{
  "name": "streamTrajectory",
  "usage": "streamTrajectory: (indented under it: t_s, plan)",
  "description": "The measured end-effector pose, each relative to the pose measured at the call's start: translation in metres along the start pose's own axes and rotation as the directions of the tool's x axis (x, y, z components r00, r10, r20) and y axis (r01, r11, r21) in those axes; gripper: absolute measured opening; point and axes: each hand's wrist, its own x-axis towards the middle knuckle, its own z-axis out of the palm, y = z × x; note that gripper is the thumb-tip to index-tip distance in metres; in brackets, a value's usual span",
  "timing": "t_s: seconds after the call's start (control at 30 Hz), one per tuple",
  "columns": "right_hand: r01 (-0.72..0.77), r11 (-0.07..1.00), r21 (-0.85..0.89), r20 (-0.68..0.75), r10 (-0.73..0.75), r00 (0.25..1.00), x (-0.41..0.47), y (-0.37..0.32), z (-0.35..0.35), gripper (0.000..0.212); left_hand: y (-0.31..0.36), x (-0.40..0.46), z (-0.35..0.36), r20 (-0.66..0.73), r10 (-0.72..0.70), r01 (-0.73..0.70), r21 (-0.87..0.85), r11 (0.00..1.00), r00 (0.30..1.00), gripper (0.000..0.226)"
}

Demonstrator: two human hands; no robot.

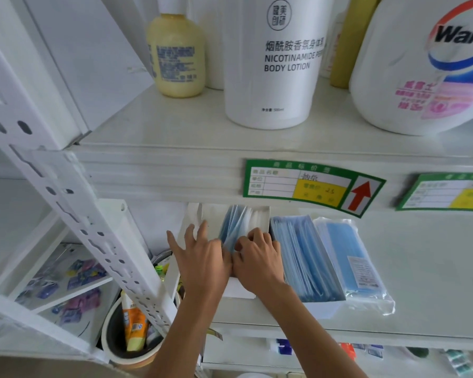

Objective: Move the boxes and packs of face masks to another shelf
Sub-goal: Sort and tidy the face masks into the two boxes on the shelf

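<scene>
Both hands down in the leftmost open box of masks (238, 222) on the middle shelf (426, 268), just under the green price tag (309, 185). Left hand (202, 257) laid over the box's left side, fingers spread and fairly straight, touching rather than clamping. Right hand (257, 260) curled at the fingertips, seemingly pinching the blue masks near the middle of the box — exactly how much is gathered between the fingers, impossible to tell. Second open box (301, 257) touching the first on its right, then a sealed plastic pack of masks (352, 263) just beside that, both untouched.

Judged as the start of lifting the first box out. Better done by the cardboard than by the contents: slide the palms to the two long walls, squeeze lightly, draw straight toward the shelf edge (loose masks spill easily from an open top). Keep it level, and keep clear of the upper shelf lip. Bottles above — body lotion (273, 64) and the big detergent jug (421, 66) — well apart from the hands, no concern.
</scene>
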Motion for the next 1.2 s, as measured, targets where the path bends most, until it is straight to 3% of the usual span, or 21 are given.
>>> streamTrajectory:
  t_s: [0.1,0.2,0.3,0.4,0.5,0.57,0.63,0.73,0.9,1.1,1.2]
  plan:
    - [0.011,1.0,-0.009,0.02,-0.01,1.0,0.001,0.001,-0.001,0.032,-0.001,-0.004,0.003,-0.05,0.076,-0.08,-0.092,0.993,0.996,0.019]
    - [-0.026,1.0,0.007,0.039,0.025,0.999,0.005,0.0,-0.002,0.034,-0.003,-0.007,0.002,-0.003,0.136,-0.135,-0.154,0.979,0.991,0.025]
    - [-0.172,0.972,0.161,0.068,0.163,0.984,0.013,-0.007,-0.007,0.056,-0.007,-0.013,-0.001,0.038,0.192,-0.184,-0.158,0.97,0.981,0.046]
    - [-0.204,0.977,0.065,0.113,0.196,0.974,0.022,-0.011,-0.011,0.05,-0.012,-0.018,-0.004,0.024,0.174,-0.168,-0.161,0.973,0.984,0.061]
    - [-0.183,0.983,0.03,0.087,0.18,0.98,0.021,-0.011,-0.011,0.029,-0.012,-0.019,-0.009,0.04,0.102,-0.097,-0.129,0.987,0.994,0.041]
    - [-0.168,0.986,0.016,0.061,0.167,0.984,0.018,-0.011,-0.009,0.029,-0.011,-0.017,-0.011,0.032,0.11,-0.107,-0.085,0.991,0.993,0.016]
    - [-0.157,0.988,0.0,0.047,0.156,0.987,0.017,-0.011,-0.007,0.03,-0.011,-0.01,-0.016,0.12,0.077,-0.062,-0.128,0.99,0.99,0.008]
    - [-0.15,0.989,-0.019,0.037,0.15,0.988,0.016,-0.011,-0.006,0.031,-0.009,0.003,-0.019,0.206,0.027,0.013,-0.189,0.982,0.978,0.012]
    - [-0.153,0.988,-0.025,0.024,0.154,0.988,0.014,-0.013,-0.005,0.032,-0.006,0.011,-0.016,0.199,0.055,-0.017,-0.191,0.981,0.978,0.021]
    - [-0.164,0.986,-0.016,0.024,0.165,0.986,0.013,-0.014,-0.006,0.031,-0.01,0.006,-0.015,0.095,0.088,-0.061,-0.26,0.964,0.992,0.037]
    - [-0.181,0.984,-0.007,-0.004,0.181,0.984,0.01,-0.015,-0.004,0.028,-0.011,0.004,-0.016,0.061,0.027,-0.008,-0.296,0.955,0.998,0.027]
